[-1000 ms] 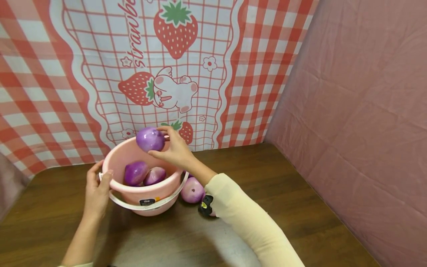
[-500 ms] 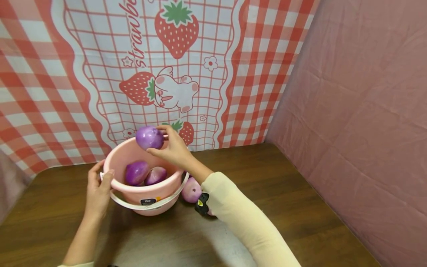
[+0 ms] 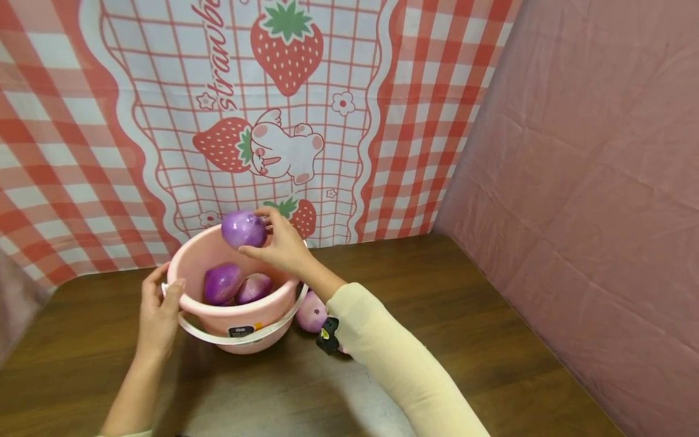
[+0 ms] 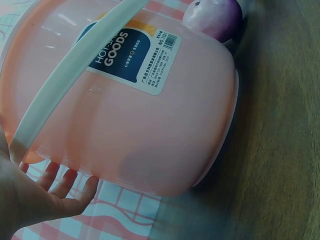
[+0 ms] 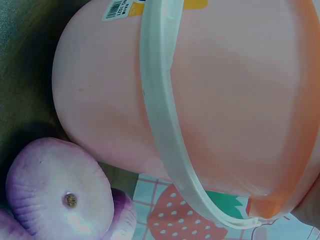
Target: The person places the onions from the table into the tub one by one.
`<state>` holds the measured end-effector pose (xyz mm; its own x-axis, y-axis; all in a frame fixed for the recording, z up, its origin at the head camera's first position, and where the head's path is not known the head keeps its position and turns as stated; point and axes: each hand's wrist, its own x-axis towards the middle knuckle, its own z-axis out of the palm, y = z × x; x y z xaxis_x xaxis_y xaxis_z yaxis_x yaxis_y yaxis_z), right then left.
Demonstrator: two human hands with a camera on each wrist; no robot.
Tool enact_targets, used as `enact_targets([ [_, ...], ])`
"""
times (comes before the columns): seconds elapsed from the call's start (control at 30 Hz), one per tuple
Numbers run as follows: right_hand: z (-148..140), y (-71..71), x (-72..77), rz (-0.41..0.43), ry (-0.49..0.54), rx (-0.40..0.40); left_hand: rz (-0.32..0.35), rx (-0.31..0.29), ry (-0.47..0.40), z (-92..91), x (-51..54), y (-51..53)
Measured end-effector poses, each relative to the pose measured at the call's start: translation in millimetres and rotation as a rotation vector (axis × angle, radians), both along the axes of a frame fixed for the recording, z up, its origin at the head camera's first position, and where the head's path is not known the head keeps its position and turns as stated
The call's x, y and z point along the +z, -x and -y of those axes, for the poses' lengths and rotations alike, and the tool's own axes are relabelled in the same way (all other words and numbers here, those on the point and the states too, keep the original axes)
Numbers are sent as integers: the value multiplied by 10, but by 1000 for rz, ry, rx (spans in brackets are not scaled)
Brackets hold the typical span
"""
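Observation:
A pink bucket [image 3: 251,315] with a white handle [image 3: 218,338] stands on the table at the left of the head view. Its left rim is gripped by the left hand [image 3: 158,312], thumb over the edge and fingers outside; the left wrist view shows those fingers [image 4: 65,185] along the wall. Above the bucket's opening the right hand [image 3: 284,246] holds a round purple onion [image 3: 243,229] between thumb and fingers. Two purple onions, one darker [image 3: 222,284] and one paler [image 3: 254,288], lie inside. In the right wrist view the right hand is mostly out of frame.
Outside the bucket, at its right, a pale purple onion [image 3: 312,312] sits on the wooden table [image 3: 437,303]; the right wrist view shows more onions [image 5: 60,190] there. A black wrist device [image 3: 329,335] partly covers them. Behind hangs a checked strawberry cloth [image 3: 338,145], with a pink cloth [image 3: 590,170] at the right.
The right hand and its onion have shifted very slightly left and down above the bucket. The left hand keeps its hold on the rim.

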<state>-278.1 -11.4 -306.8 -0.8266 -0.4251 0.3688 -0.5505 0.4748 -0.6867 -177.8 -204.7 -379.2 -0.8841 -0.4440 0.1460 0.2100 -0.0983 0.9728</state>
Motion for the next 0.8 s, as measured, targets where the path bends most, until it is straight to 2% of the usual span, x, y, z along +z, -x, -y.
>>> enact_targets([
  [0.6, 1, -14, -11, 3, -33, -30, -20, -12, -7, -8, 7, -12],
  [0.8, 2, -8, -19, -7, -31, -41, -13, 2, -8, -8, 6, -9],
])
